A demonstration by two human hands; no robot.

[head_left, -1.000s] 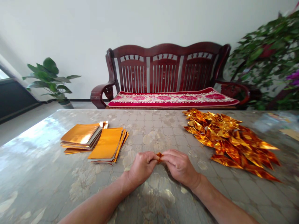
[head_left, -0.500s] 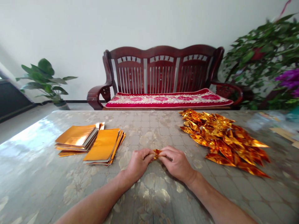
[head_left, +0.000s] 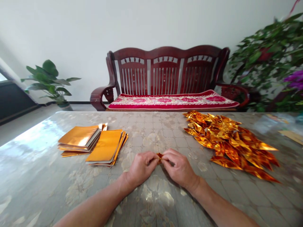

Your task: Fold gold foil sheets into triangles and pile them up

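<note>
A small piece of folded gold foil paper point(head_left: 160, 155) is pinched between my two hands over the middle of the table. My left hand point(head_left: 143, 166) grips its left end with thumb and fingers closed. From the other side my right hand point(head_left: 178, 167) pinches the right end. Most of the paper is hidden by the fingers. To the left lie two stacks of flat gold foil sheets, one stack point(head_left: 79, 136) behind the nearer stack point(head_left: 105, 146). A heap of pointed, folded gold foil pieces point(head_left: 227, 138) spreads over the table on the right.
The table point(head_left: 78, 198) has a shiny, flower-patterned cover. Clear plastic bags point(head_left: 272, 123) and a tan card strip point(head_left: 292, 137) lie at its right edge. Beyond stands a dark red wooden bench point(head_left: 164, 75) with a patterned cushion point(head_left: 175, 100), between potted plants.
The view has shifted slightly, so the surroundings sit a little further right. Less of the foil piece shows between my fingertips; both hands keep their pinch on it.
</note>
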